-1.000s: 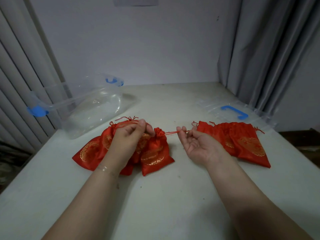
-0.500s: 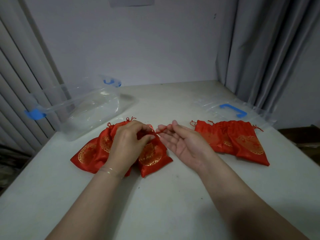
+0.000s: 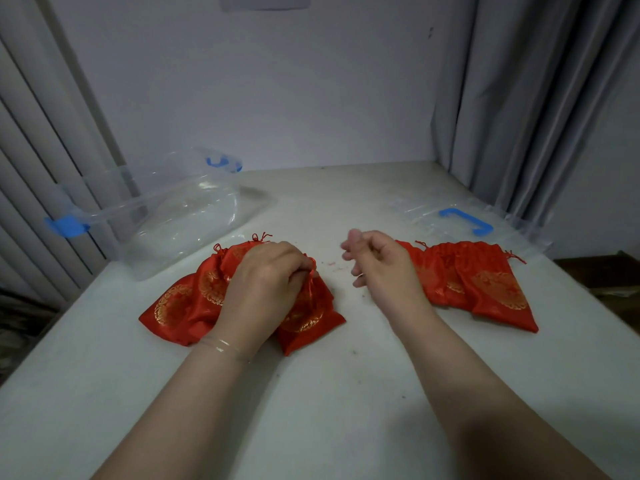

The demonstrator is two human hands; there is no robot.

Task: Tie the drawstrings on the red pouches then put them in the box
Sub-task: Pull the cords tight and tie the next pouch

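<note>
On the white bench (image 3: 311, 393) the left hand (image 3: 266, 282) lies over a heap of red pouches (image 3: 194, 303) with gold round patterns, its fingers (image 3: 301, 268) curled and pinching the gathered neck of the nearest pouch (image 3: 311, 313) where the red drawstring bunches up. The right hand (image 3: 381, 268) hangs just above the bench between the two heaps, blurred, its fingers loosely curled; whether they grasp a string I cannot tell. Behind and to the right of that hand lies a second group of red pouches (image 3: 485, 282), flat, with their string ends trailing at the top edge. The clear plastic box (image 3: 166, 216) with blue clips stands at the far left of the bench, well apart from both hands. Its clear lid (image 3: 450, 216), with a blue handle, lies flat just beyond the right-hand pouches.
</note>
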